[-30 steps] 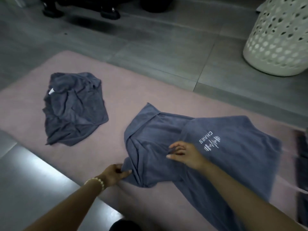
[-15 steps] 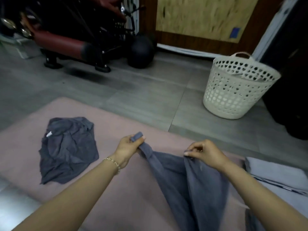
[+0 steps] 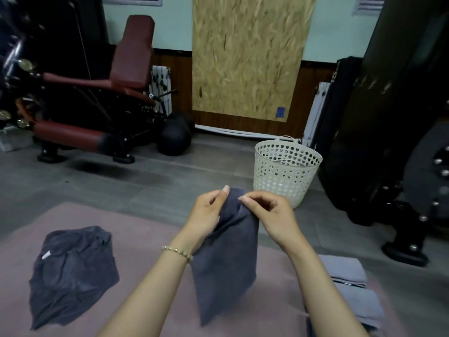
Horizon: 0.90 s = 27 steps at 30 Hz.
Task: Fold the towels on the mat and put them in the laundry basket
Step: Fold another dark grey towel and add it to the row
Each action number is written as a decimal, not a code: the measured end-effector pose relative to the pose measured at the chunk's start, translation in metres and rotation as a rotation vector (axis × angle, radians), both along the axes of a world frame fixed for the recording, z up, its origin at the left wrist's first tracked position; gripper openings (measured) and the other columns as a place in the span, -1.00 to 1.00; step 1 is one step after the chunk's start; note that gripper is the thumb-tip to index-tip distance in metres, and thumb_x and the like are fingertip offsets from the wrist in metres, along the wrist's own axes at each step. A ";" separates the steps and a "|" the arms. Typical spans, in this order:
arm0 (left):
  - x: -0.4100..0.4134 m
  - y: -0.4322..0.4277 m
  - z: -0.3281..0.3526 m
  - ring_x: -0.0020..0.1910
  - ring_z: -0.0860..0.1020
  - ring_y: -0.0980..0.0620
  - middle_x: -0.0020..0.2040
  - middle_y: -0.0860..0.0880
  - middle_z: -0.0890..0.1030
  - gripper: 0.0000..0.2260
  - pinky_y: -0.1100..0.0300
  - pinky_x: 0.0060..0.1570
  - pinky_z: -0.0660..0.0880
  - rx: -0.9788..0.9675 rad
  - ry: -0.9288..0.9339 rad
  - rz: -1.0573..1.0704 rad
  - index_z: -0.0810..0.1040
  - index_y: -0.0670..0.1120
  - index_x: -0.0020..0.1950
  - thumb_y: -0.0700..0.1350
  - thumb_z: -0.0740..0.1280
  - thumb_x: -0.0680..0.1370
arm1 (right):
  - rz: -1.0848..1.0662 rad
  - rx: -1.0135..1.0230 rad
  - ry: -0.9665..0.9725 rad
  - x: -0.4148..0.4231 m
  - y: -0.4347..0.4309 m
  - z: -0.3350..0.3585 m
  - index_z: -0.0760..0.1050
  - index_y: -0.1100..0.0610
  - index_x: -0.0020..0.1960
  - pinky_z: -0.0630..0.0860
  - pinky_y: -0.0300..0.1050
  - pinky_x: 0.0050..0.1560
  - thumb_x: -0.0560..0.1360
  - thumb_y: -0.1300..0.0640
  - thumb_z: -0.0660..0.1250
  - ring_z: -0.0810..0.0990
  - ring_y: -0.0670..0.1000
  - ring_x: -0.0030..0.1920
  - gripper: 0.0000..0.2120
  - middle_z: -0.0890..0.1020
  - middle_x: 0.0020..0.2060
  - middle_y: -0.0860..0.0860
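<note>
Towel held up by pinched corners, fold not yet squared

Both hands, left hand (image 3: 206, 212) and right hand (image 3: 272, 215), pinch the top of the dark towel (image 3: 226, 263) above the mat (image 3: 150, 227). It hangs twisted, so the fold may come out crooked, or a corner may slip; the laundry basket (image 3: 286, 171) stands apart on the floor, and the crumpled towel (image 3: 73, 271) waits.
</note>
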State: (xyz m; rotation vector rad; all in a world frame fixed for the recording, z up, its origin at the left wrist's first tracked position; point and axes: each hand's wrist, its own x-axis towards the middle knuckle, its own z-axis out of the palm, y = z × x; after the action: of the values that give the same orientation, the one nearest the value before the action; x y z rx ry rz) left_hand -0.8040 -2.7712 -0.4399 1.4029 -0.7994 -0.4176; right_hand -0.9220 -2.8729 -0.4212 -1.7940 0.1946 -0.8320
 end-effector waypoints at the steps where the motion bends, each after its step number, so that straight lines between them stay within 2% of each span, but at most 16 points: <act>1: -0.006 0.005 -0.004 -0.23 0.39 0.04 -0.26 -0.11 0.46 -0.54 0.14 -0.19 0.34 0.015 -0.018 -0.012 0.51 -0.36 -0.12 0.05 0.17 0.62 | -0.005 0.033 -0.006 -0.002 0.004 -0.002 0.64 0.31 -0.13 0.47 -0.38 -0.10 0.46 0.32 0.38 0.61 -0.19 -0.19 -0.93 0.69 -0.21 0.07; 4: -0.021 0.019 -0.014 -0.15 0.55 0.12 -0.14 -0.06 0.64 -0.65 0.31 -0.13 0.47 0.079 0.042 -0.069 0.62 -0.22 -0.01 -0.04 0.12 0.64 | 0.024 0.082 0.048 -0.004 0.017 -0.015 0.66 0.19 -0.17 0.48 -0.38 -0.11 0.44 0.33 0.40 0.62 -0.21 -0.22 -0.90 0.70 -0.28 -0.04; 6: -0.023 0.026 -0.022 -0.18 0.56 0.15 -0.20 0.03 0.65 -0.64 0.36 -0.14 0.47 0.137 0.100 -0.106 0.62 -0.14 -0.07 -0.02 0.08 0.65 | 0.023 0.093 0.082 -0.003 0.022 -0.026 0.65 0.12 -0.21 0.49 -0.37 -0.12 0.44 0.34 0.40 0.62 -0.21 -0.24 -0.85 0.70 -0.32 -0.10; 7: -0.023 0.030 -0.025 -0.19 0.56 0.14 -0.22 0.04 0.65 -0.62 0.34 -0.12 0.48 0.167 0.110 -0.127 0.62 -0.11 -0.09 0.00 0.07 0.65 | 0.005 0.108 0.083 -0.002 0.022 -0.032 0.64 0.11 -0.22 0.49 -0.37 -0.13 0.43 0.34 0.41 0.61 -0.21 -0.26 -0.84 0.69 -0.33 -0.11; 9: -0.022 0.035 -0.030 -0.06 0.60 0.09 -0.07 -0.06 0.68 -0.64 0.23 0.04 0.50 0.212 0.093 -0.183 0.63 -0.14 -0.02 -0.01 0.08 0.65 | -0.027 0.145 0.075 -0.002 0.022 -0.039 0.63 0.12 -0.24 0.49 -0.38 -0.18 0.42 0.36 0.42 0.59 -0.21 -0.31 -0.83 0.67 -0.38 -0.11; 11: -0.025 0.038 -0.033 0.00 0.59 0.09 0.02 -0.10 0.67 -0.70 0.20 0.08 0.50 0.212 0.039 -0.222 0.62 -0.20 0.06 -0.08 0.14 0.64 | -0.042 0.173 0.061 -0.001 0.020 -0.042 0.61 0.14 -0.24 0.48 -0.39 -0.22 0.41 0.37 0.42 0.56 -0.21 -0.37 -0.84 0.65 -0.43 -0.10; 15: -0.027 0.033 -0.037 -0.04 0.57 0.11 -0.02 -0.09 0.65 -0.76 0.23 0.01 0.49 0.208 -0.031 -0.243 0.61 -0.27 0.08 -0.15 0.24 0.61 | -0.033 0.208 0.060 -0.001 0.016 -0.044 0.55 0.16 -0.23 0.46 -0.41 -0.25 0.42 0.37 0.41 0.52 -0.22 -0.43 -0.85 0.59 -0.52 -0.10; 17: -0.026 0.031 -0.039 -0.14 0.53 0.07 -0.13 -0.08 0.61 -0.64 0.11 -0.10 0.46 0.272 -0.118 -0.239 0.60 -0.32 -0.02 0.01 0.31 0.55 | -0.024 0.217 0.097 -0.002 0.015 -0.049 0.52 0.15 -0.21 0.47 -0.39 -0.28 0.43 0.35 0.40 0.53 -0.22 -0.44 -0.86 0.59 -0.53 -0.09; 19: -0.022 0.031 -0.041 -0.24 0.44 0.07 -0.25 -0.06 0.54 -0.44 0.11 -0.22 0.35 0.331 -0.189 -0.206 0.57 -0.35 -0.13 0.21 0.31 0.43 | -0.014 0.285 0.132 -0.001 0.014 -0.055 0.45 0.13 -0.17 0.48 -0.32 -0.27 0.45 0.31 0.40 0.55 -0.17 -0.42 -0.85 0.61 -0.48 -0.04; 20: -0.020 0.031 -0.042 -0.26 0.42 0.08 -0.28 -0.05 0.53 -0.44 0.13 -0.24 0.32 0.342 -0.206 -0.197 0.56 -0.35 -0.16 0.21 0.32 0.43 | -0.008 0.337 0.141 -0.001 0.014 -0.057 0.41 0.12 -0.16 0.48 -0.28 -0.26 0.46 0.28 0.40 0.56 -0.14 -0.40 -0.83 0.62 -0.44 0.02; 22: -0.019 0.031 -0.038 -0.31 0.39 0.10 -0.33 -0.03 0.50 -0.60 0.18 -0.30 0.30 0.327 -0.220 -0.193 0.56 -0.27 -0.28 0.06 0.33 0.53 | 0.029 0.421 0.155 0.000 0.013 -0.058 0.38 0.11 -0.15 0.47 -0.26 -0.27 0.48 0.23 0.38 0.56 -0.09 -0.36 -0.83 0.63 -0.38 0.09; 24: -0.020 0.032 -0.028 -0.35 0.32 0.13 -0.38 0.00 0.41 -0.68 0.22 -0.39 0.23 0.276 -0.235 -0.164 0.49 -0.13 -0.38 -0.08 0.30 0.57 | 0.097 0.477 0.158 -0.001 0.014 -0.054 0.39 0.11 -0.17 0.43 -0.32 -0.36 0.50 0.19 0.34 0.52 -0.11 -0.41 -0.86 0.60 -0.40 0.04; 27: -0.010 0.036 -0.021 -0.33 0.26 0.09 -0.35 -0.05 0.30 -0.68 0.19 -0.36 0.18 0.146 -0.206 0.006 0.43 -0.18 -0.35 -0.11 0.27 0.58 | 0.177 0.411 0.181 -0.004 0.012 -0.049 0.40 0.13 -0.16 0.29 -0.36 -0.46 0.51 0.19 0.32 0.32 -0.13 -0.54 -0.89 0.43 -0.56 -0.07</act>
State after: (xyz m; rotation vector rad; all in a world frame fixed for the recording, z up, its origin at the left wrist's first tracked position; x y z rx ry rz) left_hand -0.8140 -2.7353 -0.4611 1.6027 -0.9458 -0.3353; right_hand -0.9264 -2.8605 -0.4704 -1.4706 0.2972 -0.4631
